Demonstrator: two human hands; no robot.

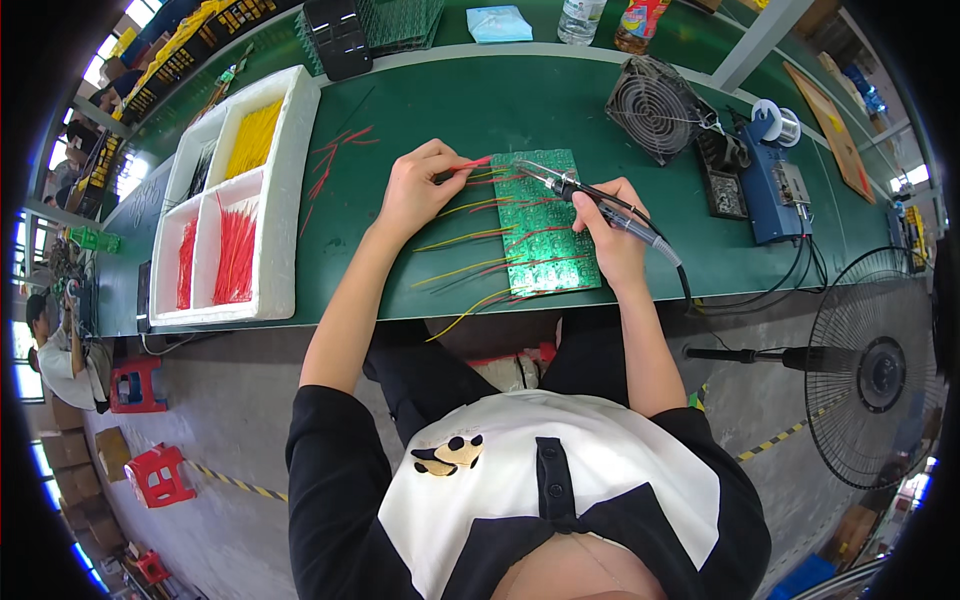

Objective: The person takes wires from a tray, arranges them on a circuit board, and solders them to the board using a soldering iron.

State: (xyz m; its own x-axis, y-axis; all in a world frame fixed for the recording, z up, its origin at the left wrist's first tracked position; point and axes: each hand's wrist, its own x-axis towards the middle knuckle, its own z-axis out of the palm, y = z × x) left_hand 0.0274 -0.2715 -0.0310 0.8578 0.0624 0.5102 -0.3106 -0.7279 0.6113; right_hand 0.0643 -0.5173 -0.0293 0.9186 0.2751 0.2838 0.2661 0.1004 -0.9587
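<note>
A green circuit board (545,225) lies on the green table (450,110) in front of me, with several red and yellow wires (470,240) sticking out of its left side. My left hand (420,190) pinches a red wire (470,165) at the board's top left corner. My right hand (610,235) grips a soldering iron (590,195), its tip pointing at the board's upper edge, close to the red wire. The iron's cable runs off to the right.
A white foam tray (285,190) with red, yellow and dark wires stands at the left; loose red wires (335,155) lie beside it. A small fan (655,105), a blue soldering station (775,185) and a solder spool (775,120) stand right. A floor fan (880,370) is at lower right.
</note>
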